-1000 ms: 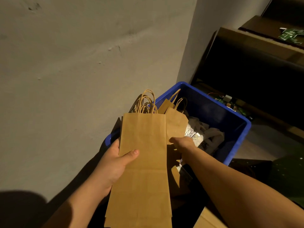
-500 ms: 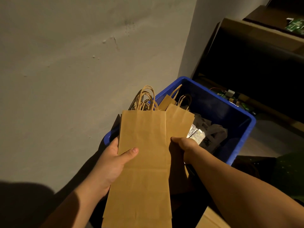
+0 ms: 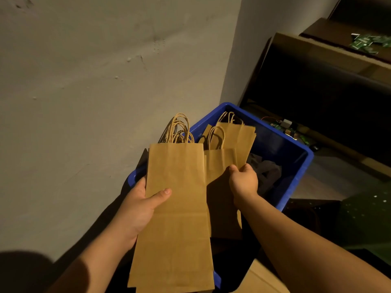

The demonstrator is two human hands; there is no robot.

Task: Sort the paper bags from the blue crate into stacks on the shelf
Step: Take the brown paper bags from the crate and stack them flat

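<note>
Plain grey wall (image 3: 88,85) on the left, dark shelf (image 3: 330,60) off to the right. Blue crate (image 3: 296,153) sits in the corner between them. Left hand (image 3: 140,206) grips a stack of brown paper bags (image 3: 175,208), thumb on top. Right hand (image 3: 243,180) pinches a few smaller bags (image 3: 230,153) over the crate.

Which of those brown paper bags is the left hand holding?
The long front bag, gripped by the left hand. The shorter bags beside it are in the right hand.
</note>
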